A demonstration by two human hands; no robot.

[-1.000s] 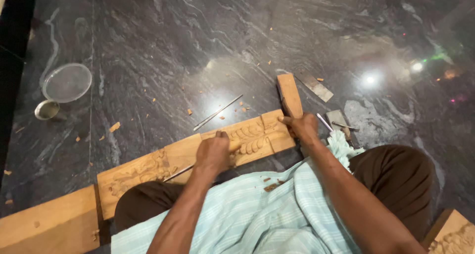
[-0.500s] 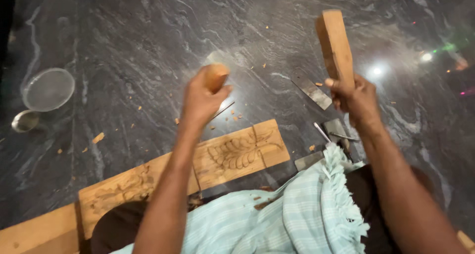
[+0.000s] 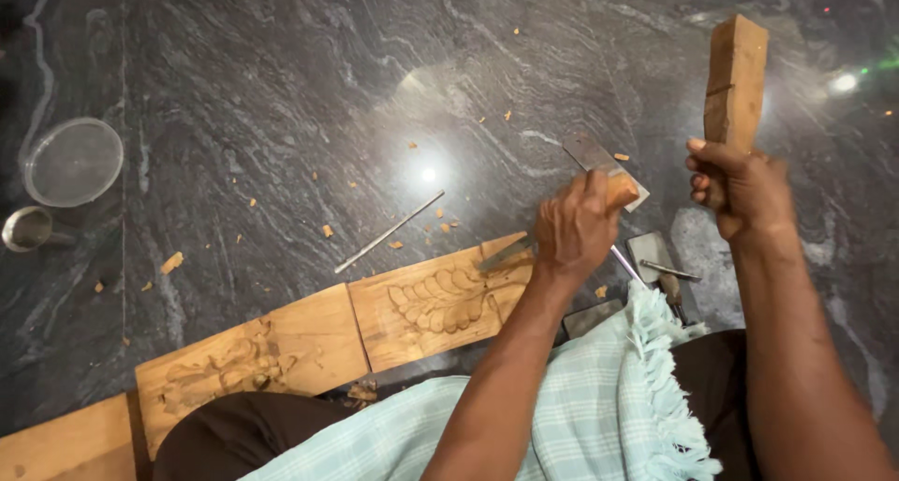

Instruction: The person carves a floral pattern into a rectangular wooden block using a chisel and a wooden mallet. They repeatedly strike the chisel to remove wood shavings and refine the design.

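Gripping chisel (image 3: 524, 249) handle with closed left hand (image 3: 576, 228), blade on carved wooden plank (image 3: 421, 308); right hand (image 3: 740, 189) fingers clenched around raised wooden mallet (image 3: 735, 83).

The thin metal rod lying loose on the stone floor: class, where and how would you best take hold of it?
Probably pinch the thin metal rod near its middle, coming straight down from above. It lies flat and diagonal on the bare stone floor, clear of the carved wooden panel, so fingers fit either side.

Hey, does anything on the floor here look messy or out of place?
Small wood chips lie scattered over the dark stone floor above the carved plank, and a thin metal rod lies loose among them.
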